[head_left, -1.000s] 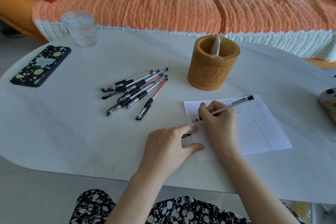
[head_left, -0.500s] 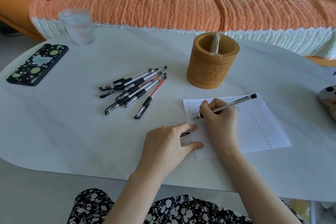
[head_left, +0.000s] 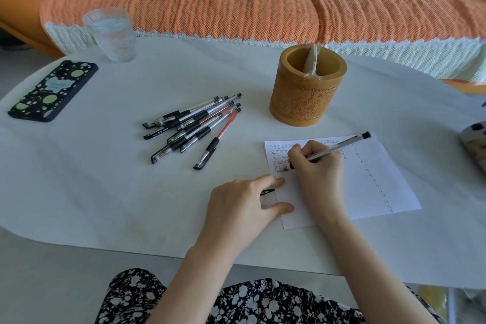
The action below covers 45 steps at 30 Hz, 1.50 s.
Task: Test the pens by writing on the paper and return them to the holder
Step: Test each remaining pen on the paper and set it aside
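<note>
As the right grip [head_left: 317, 175] pinches it, the clear black-ended pen [head_left: 339, 146] touches paper [head_left: 381, 181].

free: bare table [head_left: 252, 123] between pen pile [head_left: 192, 126] and holder [head_left: 305, 102] | obstacle: wrapped item [head_left: 311, 60] in holder mouth

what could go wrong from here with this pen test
The right hand rests on the paper just beside the fresh marks, so it may smear them.
The left hand steadies only the paper's left edge while holding a dark cap-like piece; the sheet could swivel.
The pen, once tested, might get mixed into the loose pens instead of the holder.
</note>
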Tool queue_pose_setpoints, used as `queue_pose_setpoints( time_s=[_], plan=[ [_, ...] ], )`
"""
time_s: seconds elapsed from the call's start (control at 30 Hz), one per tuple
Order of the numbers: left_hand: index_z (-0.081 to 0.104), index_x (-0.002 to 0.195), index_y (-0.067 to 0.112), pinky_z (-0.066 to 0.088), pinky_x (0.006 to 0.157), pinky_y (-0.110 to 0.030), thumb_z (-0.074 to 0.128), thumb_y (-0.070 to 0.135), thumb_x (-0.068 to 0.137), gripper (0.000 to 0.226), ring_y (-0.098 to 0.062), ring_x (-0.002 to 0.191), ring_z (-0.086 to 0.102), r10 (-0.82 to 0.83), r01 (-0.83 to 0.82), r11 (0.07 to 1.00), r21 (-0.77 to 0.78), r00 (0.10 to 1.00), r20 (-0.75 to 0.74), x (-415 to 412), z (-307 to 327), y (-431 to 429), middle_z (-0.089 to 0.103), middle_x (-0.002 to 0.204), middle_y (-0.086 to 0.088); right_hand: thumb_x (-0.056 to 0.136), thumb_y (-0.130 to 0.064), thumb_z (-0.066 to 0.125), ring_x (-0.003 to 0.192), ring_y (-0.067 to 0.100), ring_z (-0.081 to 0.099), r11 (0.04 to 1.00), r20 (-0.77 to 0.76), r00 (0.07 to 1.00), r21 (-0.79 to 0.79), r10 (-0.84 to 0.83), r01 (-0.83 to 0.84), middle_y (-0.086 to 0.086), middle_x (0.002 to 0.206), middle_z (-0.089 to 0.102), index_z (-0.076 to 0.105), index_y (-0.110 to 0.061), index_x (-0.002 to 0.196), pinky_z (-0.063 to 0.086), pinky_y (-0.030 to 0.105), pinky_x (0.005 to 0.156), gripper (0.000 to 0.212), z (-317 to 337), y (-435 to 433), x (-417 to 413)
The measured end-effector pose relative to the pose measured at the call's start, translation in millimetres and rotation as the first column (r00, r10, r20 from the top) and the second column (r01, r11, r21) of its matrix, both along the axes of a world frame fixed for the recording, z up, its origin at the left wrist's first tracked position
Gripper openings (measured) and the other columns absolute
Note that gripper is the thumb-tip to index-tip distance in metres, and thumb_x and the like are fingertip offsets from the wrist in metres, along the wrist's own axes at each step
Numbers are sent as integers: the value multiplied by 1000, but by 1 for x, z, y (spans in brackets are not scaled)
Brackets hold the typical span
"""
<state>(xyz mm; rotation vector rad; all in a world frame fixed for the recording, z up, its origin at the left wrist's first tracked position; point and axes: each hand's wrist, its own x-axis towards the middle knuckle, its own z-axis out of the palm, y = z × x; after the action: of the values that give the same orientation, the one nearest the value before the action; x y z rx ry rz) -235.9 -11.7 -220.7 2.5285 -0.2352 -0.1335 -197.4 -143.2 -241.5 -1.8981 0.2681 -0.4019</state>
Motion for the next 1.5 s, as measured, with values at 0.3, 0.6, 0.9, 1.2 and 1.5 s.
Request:
queue_pose_setpoints(
  time_s=[0.3,0.6,0.9,1.2,1.5],
  plan=[
    [60,115,45,29,62,-18,65,62,72,47,-11,81,58,5,-5,1000,10,1000,15,-1,1,0,54,84,22,81,-7,58,54,14,30,1000,10,1000,-16,-7,7,10,54,35,36,0,55,25,28,50,35,0,1,0],
    [60,114,44,26,60,-18,64,62,72,46,-9,73,53,4,-4,1000,7,1000,18,-1,-1,1,48,79,25,82,-9,59,50,11,30,1000,6,1000,-27,9,-9,3,48,36,37,-8,51,26,24,49,39,-1,1,0],
    [61,114,44,27,61,-17,66,61,71,46,-9,80,57,13,-12,1000,-9,1000,20,-2,2,0,58,84,18,79,-6,58,52,11,27,1000,-4,1000,-14,10,-10,1,49,30,31,-15,50,24,23,48,42,-1,1,0],
    [60,113,45,27,55,-16,65,61,72,45,-10,81,53,5,-5,1000,-2,1000,18,-1,0,0,45,78,28,81,-8,59,53,14,28,999,-11,1000,-29,16,-16,6,51,32,35,-10,51,25,27,50,38,1,2,0],
    [60,113,45,28,52,-8,64,63,71,46,-13,66,47,7,-6,1000,-4,999,38,-2,-2,0,50,74,23,78,-4,57,51,9,24,1000,-8,1000,-16,-2,2,-7,46,25,29,-16,51,21,24,47,41,0,1,0]
  ],
)
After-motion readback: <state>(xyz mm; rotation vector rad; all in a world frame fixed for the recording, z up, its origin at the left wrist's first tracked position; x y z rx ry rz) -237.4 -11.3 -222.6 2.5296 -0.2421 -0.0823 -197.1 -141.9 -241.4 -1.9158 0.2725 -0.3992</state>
